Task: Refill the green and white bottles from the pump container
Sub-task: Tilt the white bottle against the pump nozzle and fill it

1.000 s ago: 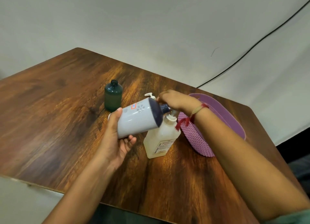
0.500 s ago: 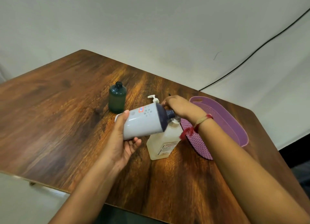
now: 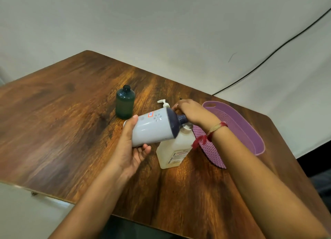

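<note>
Against a bare white wall with a black cable, the wooden desk (image 3: pixel 71 131) carries the upright pump container (image 3: pixel 174 149), with the green bottle (image 3: pixel 125 102) well to its left and a purple basket (image 3: pixel 250 131) just beside its right. Directly above the container the white bottle (image 3: pixel 152 129) lies almost level, base leftward and dark cap toward the basket, with the left hand (image 3: pixel 132 149) wrapped round its base end and the right hand (image 3: pixel 194 111) with fingers (image 3: pixel 179 106) curled on the cap. It looks like light, stiff, smooth plastic, likely slippery, so the wide body seems the place to grip.
</note>
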